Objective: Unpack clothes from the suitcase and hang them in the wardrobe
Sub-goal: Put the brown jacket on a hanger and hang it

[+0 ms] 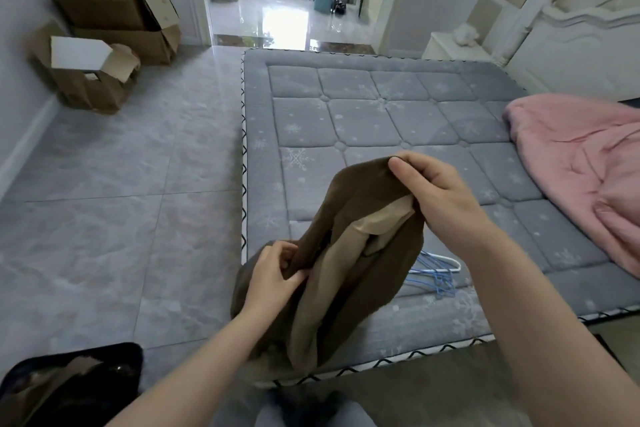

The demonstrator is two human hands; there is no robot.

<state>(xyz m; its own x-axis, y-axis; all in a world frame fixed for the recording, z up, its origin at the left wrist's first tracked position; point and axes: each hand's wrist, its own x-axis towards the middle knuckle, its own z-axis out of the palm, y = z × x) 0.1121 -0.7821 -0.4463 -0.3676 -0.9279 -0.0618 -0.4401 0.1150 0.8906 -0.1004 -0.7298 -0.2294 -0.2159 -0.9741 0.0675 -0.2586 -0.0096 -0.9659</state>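
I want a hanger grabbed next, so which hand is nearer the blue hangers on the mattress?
Right. The right hand pinches the brown garment above the hangers; the left hand grips it farther left, beyond the garment.

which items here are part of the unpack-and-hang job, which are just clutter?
Job:
brown garment, held by left hand and right hand
hangers on mattress
open suitcase

Clutter:
cardboard boxes
pink blanket
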